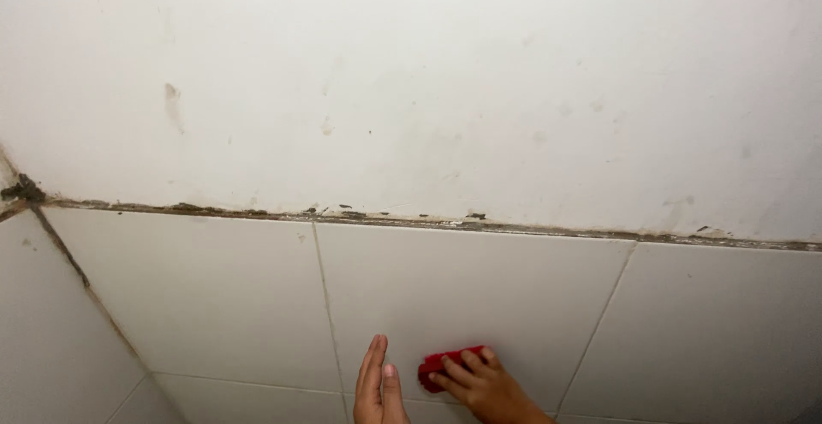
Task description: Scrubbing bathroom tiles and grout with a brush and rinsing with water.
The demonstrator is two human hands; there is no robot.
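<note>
I face a wall of large white tiles point(454, 295) with a painted white wall point(445, 81) above. My right hand point(484, 385) presses a small red scrubber point(438, 364) against a tile near the bottom of the view, fingers curled over it. My left hand point(378, 383) rests flat on the same tile just to the left, fingers straight and together, holding nothing. Both wrists run out of the bottom edge.
A dirty, dark-stained seam point(428, 221) runs across where the tiles meet the painted wall. A grimy corner joint point(73, 261) slants down at the left, with a side tiled wall point(43, 338) beyond it. Grout lines point(325, 295) separate the tiles.
</note>
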